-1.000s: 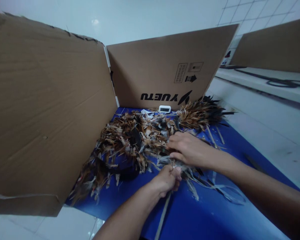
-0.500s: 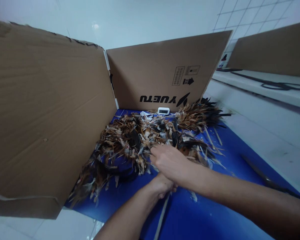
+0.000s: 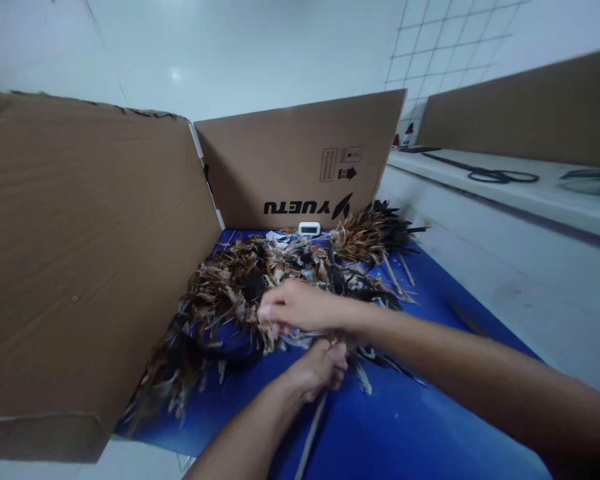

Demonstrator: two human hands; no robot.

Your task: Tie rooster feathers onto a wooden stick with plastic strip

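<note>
Head view. I observe the left hand closed in a fist, clamped on a slender, pale, straight stick; the stick runs from under the fist toward the person, over the glossy blue counter. Its upper end is hidden by the fist.

The right hand is just beyond the left and slightly to its left, fingers curled inward. It is blurred, and I cannot tell whether the fingers grip anything. Behind it spreads a loose heap of brown, black and whitish feathers, extending along the counter's left side. A whitish loose feather lies just right of the left fist.

At the back I note a small white device with a grey display and, to its right, a dense bundle of brown and black feathers. Two brown cardboard panels stand upright, one at the left, one behind, the latter bearing "YUETU" upside down. Black looped-handle shears rest on a white ledge at far right.
</note>
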